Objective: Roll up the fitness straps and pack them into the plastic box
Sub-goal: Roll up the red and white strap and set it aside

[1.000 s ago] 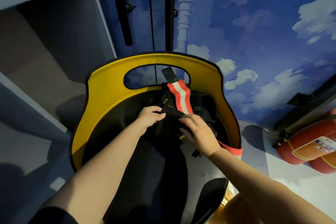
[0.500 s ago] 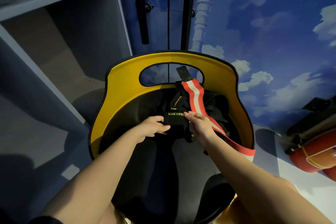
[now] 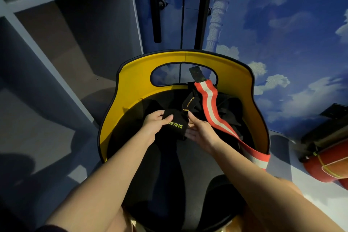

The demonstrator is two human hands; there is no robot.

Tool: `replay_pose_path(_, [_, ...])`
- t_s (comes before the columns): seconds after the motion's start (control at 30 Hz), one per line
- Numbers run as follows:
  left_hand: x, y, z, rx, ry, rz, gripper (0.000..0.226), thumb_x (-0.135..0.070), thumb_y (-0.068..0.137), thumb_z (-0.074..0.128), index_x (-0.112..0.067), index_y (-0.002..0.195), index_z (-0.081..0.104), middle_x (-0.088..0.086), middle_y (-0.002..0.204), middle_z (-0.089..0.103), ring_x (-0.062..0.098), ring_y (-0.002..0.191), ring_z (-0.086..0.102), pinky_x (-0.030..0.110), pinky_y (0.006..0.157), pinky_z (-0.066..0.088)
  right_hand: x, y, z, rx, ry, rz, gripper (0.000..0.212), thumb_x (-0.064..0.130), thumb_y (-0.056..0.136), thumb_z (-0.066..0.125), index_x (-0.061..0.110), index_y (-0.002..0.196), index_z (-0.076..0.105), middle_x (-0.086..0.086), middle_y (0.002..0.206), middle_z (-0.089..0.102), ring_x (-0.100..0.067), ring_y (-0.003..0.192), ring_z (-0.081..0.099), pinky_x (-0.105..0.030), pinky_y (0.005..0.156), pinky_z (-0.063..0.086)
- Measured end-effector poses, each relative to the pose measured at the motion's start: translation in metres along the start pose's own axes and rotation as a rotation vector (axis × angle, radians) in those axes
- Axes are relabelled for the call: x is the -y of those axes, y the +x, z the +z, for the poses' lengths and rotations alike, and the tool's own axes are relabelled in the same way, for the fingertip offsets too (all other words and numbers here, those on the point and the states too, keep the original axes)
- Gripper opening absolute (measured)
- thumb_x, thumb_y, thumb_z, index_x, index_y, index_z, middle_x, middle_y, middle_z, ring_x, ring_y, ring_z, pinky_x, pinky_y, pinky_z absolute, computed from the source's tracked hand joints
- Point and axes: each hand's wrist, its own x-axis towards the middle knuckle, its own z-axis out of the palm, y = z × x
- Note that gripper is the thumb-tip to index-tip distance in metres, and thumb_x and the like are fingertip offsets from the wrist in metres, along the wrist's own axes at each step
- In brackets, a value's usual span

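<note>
Matt woven black strap [image 3: 175, 126], smooth yellow chair [image 3: 135, 88]

Dim overall, w/ cool bluish cast; light seems to come from upper right, since the yellow chair back [image 3: 131, 81] beyond the grip and both forearms catch it while the black seat [image 3: 169, 175] below the grip reads near-solid black, detail lost. Soft dark shadows fall left of the grip across the shelf unit [image 3: 66, 24] & floor [image 3: 47, 147]. Strong wide-angle bending at edges: shelf lines & door bars bow; the red cylinder [image 3: 329, 165] far right is smeared, slight softness elsewhere, no glare.
</note>
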Motion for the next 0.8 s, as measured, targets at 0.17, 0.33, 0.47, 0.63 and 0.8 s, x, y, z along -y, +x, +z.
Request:
replay_pose_path(0.17, [0.008, -0.003, -0.004, 0.072, 0.115, 0.088, 0.021, -0.016, 0.086, 0.066, -0.009, 0.105, 0.062, 0.010, 0.106, 0.069, 0.019, 0.094, 0.065, 0.025, 0.079, 0.052, 0.002, 0.003, 0.005, -0.053, -0.047, -0.044, 0.012, 0.018, 0.089, 0.062, 0.012, 0.080, 0.061, 0.001, 0.073, 0.067, -0.011, 0.069, 0.065, -0.019, 0.057, 0.053])
replay_pose_path(0.33, [0.013, -0.001, 0.001, 0.017, 0.135, 0.101, 0.017, -0.016, 0.089, 0.063, -0.016, 0.104, 0.055, -0.006, 0.097, 0.060, 0.001, 0.078, 0.053, 0.007, 0.060, 0.041, -0.003, 0.010, 0.008, -0.197, -0.233, -0.227, 0.019, 0.015, 0.085, 0.068, 0.017, 0.072, 0.054, 0.002, 0.069, 0.056, -0.008, 0.067, 0.056, -0.019, 0.053, 0.046])
replay_pose_path(0.47, [0.016, 0.003, 0.002, -0.033, 0.093, 0.072, 0.032, -0.038, 0.086, 0.064, -0.014, 0.108, 0.061, -0.005, 0.095, 0.059, 0.012, 0.094, 0.057, 0.020, 0.076, 0.042, -0.009, 0.011, 0.013, -0.135, -0.250, -0.242, 0.026, 0.013, 0.087, 0.065, 0.019, 0.068, 0.049, 0.003, 0.064, 0.050, -0.001, 0.057, 0.050, -0.014, 0.051, 0.043])
replay_pose_path(0.63, [0.023, 0.013, -0.002, -0.011, 0.124, 0.111, 0.025, -0.021, 0.090, 0.062, -0.009, 0.112, 0.064, -0.011, 0.088, 0.058, -0.008, 0.076, 0.050, 0.001, 0.057, 0.041, -0.019, 0.015, 0.015, -0.117, -0.148, -0.192, 0.022, 0.022, 0.093, 0.058, 0.014, 0.072, 0.063, -0.003, 0.072, 0.059, -0.012, 0.069, 0.057, -0.020, 0.060, 0.052])
replay_pose_path(0.8, [0.029, 0.018, -0.011, -0.015, 0.108, 0.120, 0.038, -0.024, 0.090, 0.060, -0.013, 0.127, 0.057, 0.002, 0.129, 0.056, 0.011, 0.119, 0.047, 0.016, 0.090, 0.036, -0.021, 0.018, 0.016, -0.174, -0.200, -0.184, 0.021, 0.021, 0.094, 0.056, 0.012, 0.076, 0.065, 0.000, 0.068, 0.063, -0.009, 0.057, 0.060, -0.019, 0.053, 0.052])
